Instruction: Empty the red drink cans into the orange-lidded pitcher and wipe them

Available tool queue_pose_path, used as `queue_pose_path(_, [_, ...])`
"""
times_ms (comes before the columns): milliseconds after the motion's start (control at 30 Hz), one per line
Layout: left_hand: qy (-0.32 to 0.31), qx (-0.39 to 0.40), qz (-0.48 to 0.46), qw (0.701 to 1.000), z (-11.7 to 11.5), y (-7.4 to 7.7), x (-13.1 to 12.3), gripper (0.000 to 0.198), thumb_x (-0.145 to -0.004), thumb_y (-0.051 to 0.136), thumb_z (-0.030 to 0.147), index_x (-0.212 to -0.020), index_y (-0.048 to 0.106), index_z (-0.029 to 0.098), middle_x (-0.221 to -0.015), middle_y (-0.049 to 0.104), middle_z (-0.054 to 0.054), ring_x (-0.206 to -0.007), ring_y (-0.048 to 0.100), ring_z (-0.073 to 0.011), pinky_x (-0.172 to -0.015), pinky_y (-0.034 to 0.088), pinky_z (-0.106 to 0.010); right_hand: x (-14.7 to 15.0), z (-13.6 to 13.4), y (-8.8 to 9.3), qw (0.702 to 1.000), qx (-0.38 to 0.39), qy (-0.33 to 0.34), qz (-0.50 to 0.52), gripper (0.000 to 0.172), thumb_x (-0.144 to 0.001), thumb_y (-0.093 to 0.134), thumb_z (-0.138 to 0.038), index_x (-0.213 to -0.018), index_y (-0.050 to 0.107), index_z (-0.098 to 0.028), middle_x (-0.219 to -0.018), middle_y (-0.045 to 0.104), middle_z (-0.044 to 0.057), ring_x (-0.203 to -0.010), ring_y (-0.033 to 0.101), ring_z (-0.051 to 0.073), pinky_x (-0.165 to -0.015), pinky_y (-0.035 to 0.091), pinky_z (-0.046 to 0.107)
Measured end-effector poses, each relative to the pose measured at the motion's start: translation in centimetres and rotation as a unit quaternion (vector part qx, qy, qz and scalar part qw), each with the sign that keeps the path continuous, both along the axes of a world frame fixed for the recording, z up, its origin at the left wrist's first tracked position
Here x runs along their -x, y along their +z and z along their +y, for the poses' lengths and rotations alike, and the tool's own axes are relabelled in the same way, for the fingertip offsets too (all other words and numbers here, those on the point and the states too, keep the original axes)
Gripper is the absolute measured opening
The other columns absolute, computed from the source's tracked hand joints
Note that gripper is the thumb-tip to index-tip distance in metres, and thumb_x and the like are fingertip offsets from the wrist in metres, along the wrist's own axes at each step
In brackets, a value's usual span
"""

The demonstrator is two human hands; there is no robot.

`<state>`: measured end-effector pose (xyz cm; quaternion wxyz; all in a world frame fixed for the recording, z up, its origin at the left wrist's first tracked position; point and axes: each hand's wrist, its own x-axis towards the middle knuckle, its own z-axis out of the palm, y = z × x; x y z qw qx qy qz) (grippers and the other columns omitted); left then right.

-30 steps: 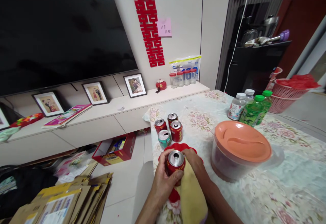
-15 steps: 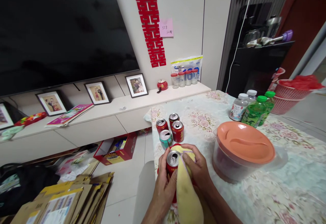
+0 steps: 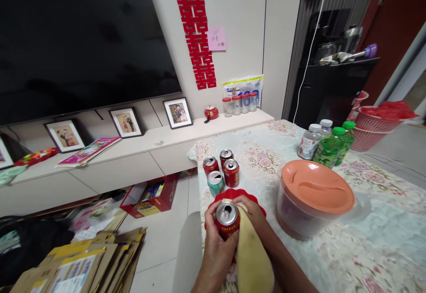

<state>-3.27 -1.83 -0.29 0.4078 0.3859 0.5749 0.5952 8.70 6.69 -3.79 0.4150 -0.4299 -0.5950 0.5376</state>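
Observation:
My left hand (image 3: 216,251) is wrapped round a red drink can (image 3: 227,220) with an opened top, holding it upright over the near corner of the table. My right hand (image 3: 254,215) presses a yellow cloth (image 3: 251,257) against the can's right side. Under the can lies a red scalloped plate (image 3: 248,195). Just beyond stand several more opened cans (image 3: 221,173), red ones and a teal one, grouped together.
A clear tub with an orange lid (image 3: 314,191) sits right of my hands. Bottles (image 3: 328,144) stand further back on the floral tablecloth (image 3: 382,239). Flattened cardboard (image 3: 80,264) lies on the floor at left, below a TV shelf with framed photos (image 3: 126,122).
The cloth went over the can's top half a second ago and has come back down to its right side. The red plate shows again behind the can.

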Motion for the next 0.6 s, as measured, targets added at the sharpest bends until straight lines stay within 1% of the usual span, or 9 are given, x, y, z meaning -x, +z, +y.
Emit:
queue_pose_path(100, [-0.019,0.001,-0.013,1.000,-0.2,0.1,0.2,0.077,-0.069,0.089,0.035,-0.136,0.052,0.025,-0.128,0.070,-0.010,-0.116,0.072,-0.0318,-0.100,0.059,-0.044,-0.4,-0.4,-0.2,0.998,-0.018,-0.024,-0.048,0.018,-0.070,0.072,-0.037,-0.084,0.075,-0.026,-0.088,0.073,0.003,-0.090,0.068,0.027,-0.083,0.049,0.038])
queue_pose_path(200, [-0.025,-0.012,-0.024,0.999,0.1,-0.1,0.6,0.076,-0.067,0.089,0.034,-0.134,0.054,0.024,-0.124,0.071,-0.010,-0.114,0.072,-0.0323,-0.099,0.059,-0.044,-0.5,-0.6,0.1,0.996,-0.024,-0.057,-0.069,0.019,-0.070,0.068,-0.033,-0.086,0.077,-0.027,-0.089,0.069,0.003,-0.092,0.065,0.027,-0.087,0.047,0.039])
queue_pose_path(267, [-0.026,-0.020,-0.038,0.999,0.4,-0.3,0.8,0.078,-0.065,0.091,0.033,-0.133,0.053,0.023,-0.125,0.071,-0.010,-0.115,0.071,-0.0330,-0.101,0.058,-0.045,-0.4,-0.5,0.5,0.996,-0.020,-0.066,-0.057,0.022,-0.071,0.067,-0.035,-0.088,0.076,-0.024,-0.091,0.072,0.005,-0.092,0.066,0.028,-0.088,0.049,0.040])
queue_pose_path(367, [-0.040,-0.019,-0.072,0.996,0.7,-0.4,0.7,0.081,-0.065,0.091,0.032,-0.134,0.050,0.024,-0.132,0.068,-0.011,-0.121,0.069,-0.0330,-0.104,0.056,-0.044,-0.3,-0.6,1.5,0.997,-0.005,-0.073,-0.013,0.033,-0.080,0.062,-0.044,-0.101,0.073,-0.021,-0.102,0.077,0.009,-0.096,0.070,0.028,-0.089,0.053,0.040])
queue_pose_path(400, [-0.048,-0.015,-0.081,0.995,0.7,-0.4,0.7,0.080,-0.066,0.091,0.031,-0.135,0.049,0.025,-0.136,0.067,-0.011,-0.124,0.068,-0.0329,-0.106,0.056,-0.044,-0.3,-0.8,1.9,0.997,0.004,-0.073,0.006,0.037,-0.083,0.061,-0.047,-0.108,0.070,-0.020,-0.103,0.077,0.010,-0.094,0.071,0.028,-0.086,0.054,0.040])
queue_pose_path(467, [-0.058,-0.012,-0.096,0.994,0.6,-0.3,0.5,0.081,-0.068,0.091,0.030,-0.138,0.049,0.026,-0.143,0.064,-0.012,-0.131,0.065,-0.0332,-0.109,0.055,-0.044,-0.4,-1.2,2.5,0.994,0.031,-0.072,0.070,0.046,-0.085,0.065,-0.051,-0.120,0.065,-0.021,-0.099,0.077,0.008,-0.084,0.071,0.026,-0.076,0.055,0.037])
queue_pose_path(533, [-0.067,-0.006,-0.111,0.992,0.3,-0.3,0.4,0.086,-0.069,0.090,0.028,-0.143,0.047,0.027,-0.146,0.063,-0.013,-0.134,0.063,-0.0342,-0.111,0.054,-0.044,-0.5,-1.8,2.9,0.986,0.054,-0.060,0.145,0.051,-0.082,0.073,-0.052,-0.122,0.064,-0.022,-0.093,0.077,0.005,-0.076,0.069,0.024,-0.069,0.054,0.034])
queue_pose_path(600, [-0.073,-0.001,-0.118,0.990,0.1,-0.3,0.5,0.093,-0.069,0.090,0.027,-0.149,0.043,0.027,-0.149,0.061,-0.013,-0.137,0.061,-0.0346,-0.114,0.052,-0.045,-0.6,-2.1,3.1,0.980,0.051,-0.036,0.189,0.048,-0.082,0.075,-0.053,-0.119,0.067,-0.023,-0.096,0.078,0.005,-0.079,0.069,0.023,-0.071,0.053,0.034])
